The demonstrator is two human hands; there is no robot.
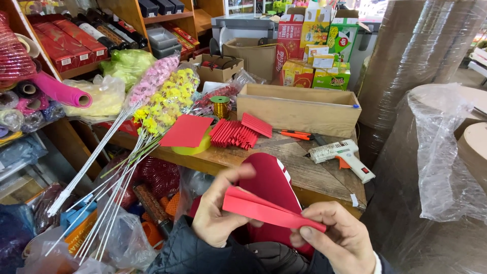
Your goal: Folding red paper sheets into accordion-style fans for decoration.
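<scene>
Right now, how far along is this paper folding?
Done, it seems: a pile of pleated red papers lies on the wooden table. In hand: the left hand and right hand pinch a partly folded red paper between them. Left: a flat red sheet still lies unfolded on a yellow tape roll. The glue gun sits untouched.

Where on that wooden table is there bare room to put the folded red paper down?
Bare wood lies between the pleated red stack, the glue gun and the table's near edge. The left end is crowded: red sheet on a tape roll, flower stems. The long box blocks the back. Both hands, left and right, hold the paper.
</scene>
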